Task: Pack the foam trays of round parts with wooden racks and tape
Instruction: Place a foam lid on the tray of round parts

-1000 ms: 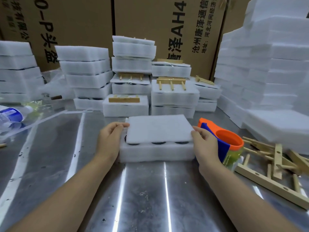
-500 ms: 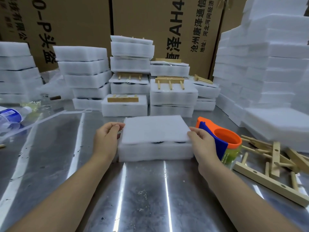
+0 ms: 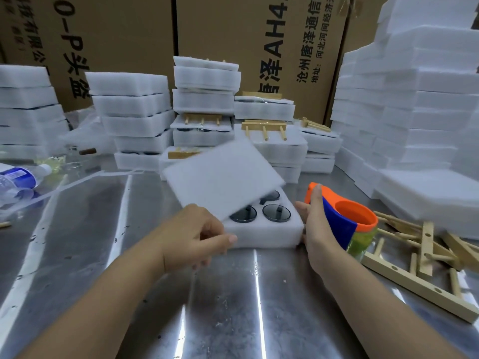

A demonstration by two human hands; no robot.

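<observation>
Step in hand, likely: cover placement. Held tilted over white foam tray [image 3: 264,235] of dark round parts [image 3: 276,213] on steel table [image 3: 233,307]: thin white foam sheet [image 3: 223,174], near corner pinched by left hand [image 3: 197,237]; right hand [image 3: 313,221] flat, unclenched, against tray side. Next: squaring sheet flush.

The left hand [image 3: 197,237] holds a foam sheet [image 3: 223,177] tilted over the foam tray [image 3: 267,235], whose right side the right hand [image 3: 316,224] touches.
</observation>
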